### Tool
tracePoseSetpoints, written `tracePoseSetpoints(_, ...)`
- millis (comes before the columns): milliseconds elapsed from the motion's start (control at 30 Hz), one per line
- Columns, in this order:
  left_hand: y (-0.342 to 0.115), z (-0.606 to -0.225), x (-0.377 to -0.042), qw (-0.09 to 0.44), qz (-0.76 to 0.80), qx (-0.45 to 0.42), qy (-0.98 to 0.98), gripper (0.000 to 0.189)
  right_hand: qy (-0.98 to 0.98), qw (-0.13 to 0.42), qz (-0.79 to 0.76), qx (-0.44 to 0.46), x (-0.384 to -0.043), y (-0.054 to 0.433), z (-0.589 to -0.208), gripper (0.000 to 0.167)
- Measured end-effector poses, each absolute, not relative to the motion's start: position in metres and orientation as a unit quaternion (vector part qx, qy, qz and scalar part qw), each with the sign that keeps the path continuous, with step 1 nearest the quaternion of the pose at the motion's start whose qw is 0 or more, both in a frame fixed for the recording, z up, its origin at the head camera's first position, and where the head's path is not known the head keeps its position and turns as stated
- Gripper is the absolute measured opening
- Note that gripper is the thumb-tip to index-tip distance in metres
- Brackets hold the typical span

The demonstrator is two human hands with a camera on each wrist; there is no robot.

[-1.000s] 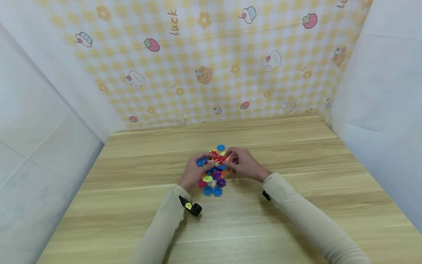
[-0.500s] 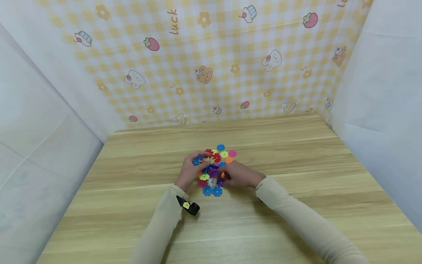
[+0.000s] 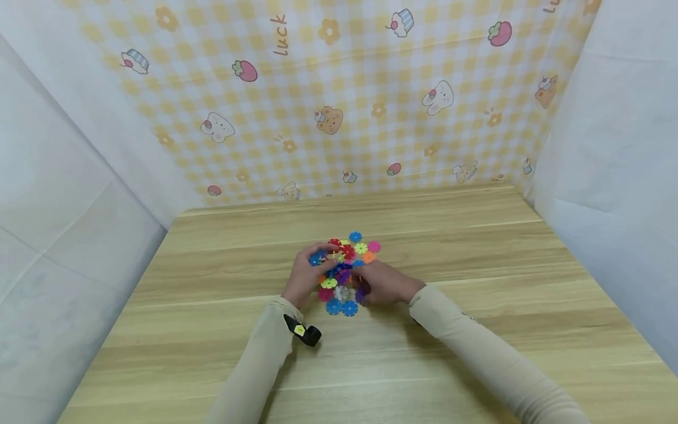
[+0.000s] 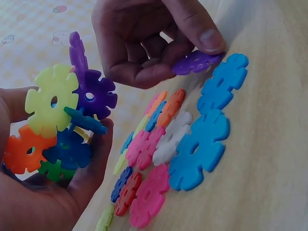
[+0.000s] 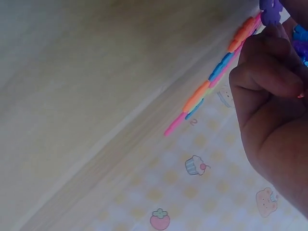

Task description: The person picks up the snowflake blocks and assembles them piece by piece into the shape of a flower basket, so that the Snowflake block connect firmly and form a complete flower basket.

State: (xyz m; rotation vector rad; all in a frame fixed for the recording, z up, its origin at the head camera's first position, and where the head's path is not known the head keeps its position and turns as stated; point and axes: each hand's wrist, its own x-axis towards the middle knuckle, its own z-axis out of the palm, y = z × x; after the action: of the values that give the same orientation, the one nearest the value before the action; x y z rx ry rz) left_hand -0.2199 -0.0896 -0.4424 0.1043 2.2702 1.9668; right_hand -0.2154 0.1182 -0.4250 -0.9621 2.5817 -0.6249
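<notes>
My left hand (image 3: 303, 275) holds a cluster of interlocked plastic snowflake discs (image 4: 70, 149). Yellow, orange, green, blue and purple discs show in it in the left wrist view, the purple ones at the top. Thumb and finger of my right hand (image 3: 389, 282) pinch a single purple snowflake disc (image 4: 195, 63), just above the table and apart from the cluster. That disc appears at the top edge of the right wrist view. Beneath both hands lie loose discs, among them a white one (image 4: 172, 138), a pink one (image 4: 149, 196) and a blue one (image 4: 201, 149).
Further loose discs lie flat on the wooden table (image 3: 339, 365), including a blue one (image 3: 355, 237) at the far side and a pink one (image 3: 374, 247) beyond my right hand. A checked cloth (image 3: 360, 141) hangs behind the table, with white sheets at both sides.
My right hand has come away from the cluster, down and toward me, and has picked up a purple disc. My left hand has shifted slightly left with the cluster.
</notes>
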Motion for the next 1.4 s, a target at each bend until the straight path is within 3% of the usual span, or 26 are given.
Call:
tracePoseSetpoints(267,-0.087,-0.442,-0.219,0.075,0.659,0.037,0.748,0.026,0.896,0.162,-0.266,-0.315,-0.218,0.130,-0.425,0.016)
tracePoseSetpoints(600,-0.087,-0.444,-0.219,0.069,0.654,0.014,0.753,0.027,0.857,0.101,-0.443,-0.244,-0.222,0.137,-0.426,0.009)
tracePoseSetpoints(800,-0.083,-0.446,-0.216,0.054,0.642,0.016,0.765,0.026,0.816,0.094,-0.540,-0.182,-0.221,0.133,-0.422,0.007)
tracePoseSetpoints(1400,-0.066,-0.441,-0.211,0.023,0.649,0.010,0.760,0.027,0.827,-0.011,-0.539,-0.159,-0.212,0.126,-0.415,0.011)
